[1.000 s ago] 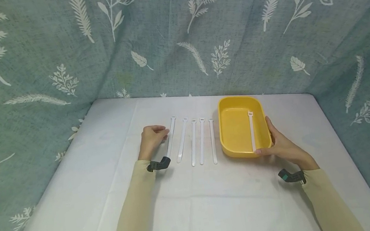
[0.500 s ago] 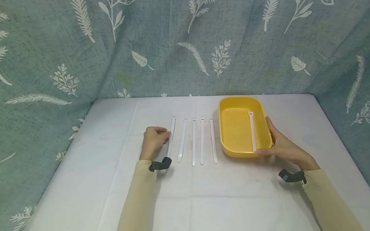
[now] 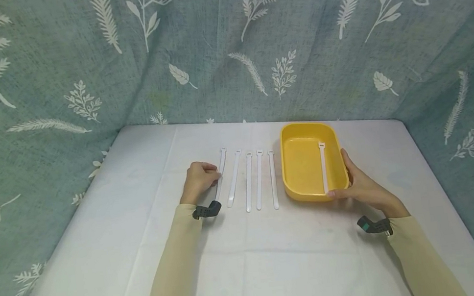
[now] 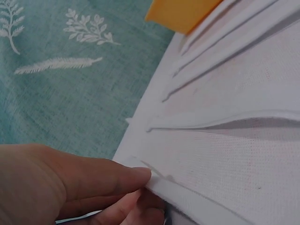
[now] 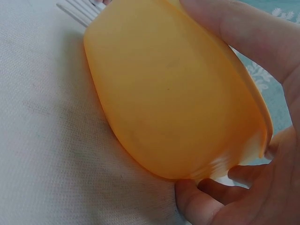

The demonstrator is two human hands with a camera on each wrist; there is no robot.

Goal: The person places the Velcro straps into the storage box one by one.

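My left hand (image 3: 198, 178) pinches the leftmost white cable strap (image 4: 192, 201) between thumb and fingers, near its slotted head end. To the right of it, several similar white straps (image 3: 248, 181), each with a slotted head at the far end, lie in a row. A yellow rectangular plastic container (image 3: 300, 165) stands beside the row. My right hand (image 3: 361, 186) grips its right side, thumb over the near rim and fingers around the outer wall. Inside the container, one white strap (image 3: 324, 169) lies lengthwise along the right side.
A white cloth (image 3: 270, 272) covers the table. A green curtain with white leaf prints (image 3: 217, 61) hangs behind the far edge and along both sides. Dark wrist bands with cameras sit on both sleeves.
My left hand has shifted slightly to the right along with the strap at its fingertips. The right hand keeps its grip on the container, which stays in place.
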